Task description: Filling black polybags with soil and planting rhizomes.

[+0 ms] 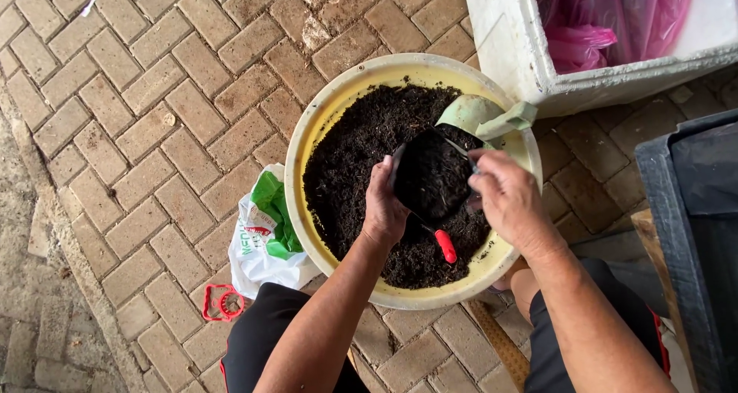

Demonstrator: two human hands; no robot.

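Observation:
A wide yellow basin (307, 139) full of dark soil (350, 155) sits on the brick paving. Over it both hands hold a small black pot (430, 174) packed with soil. My left hand (383, 208) grips the pot's left rim. My right hand (506, 201) holds the right side of the pot. A red-handled tool (445, 245) lies in the soil just under the pot. A pale green scoop (480, 118) rests at the basin's far right edge.
A white foam box (507, 47) holding pink plastic bags (607, 16) stands at the upper right. A dark bin (692, 232) is at the right. A white and green plastic bag (265, 235) and a small red plastic piece (223, 302) lie left of the basin.

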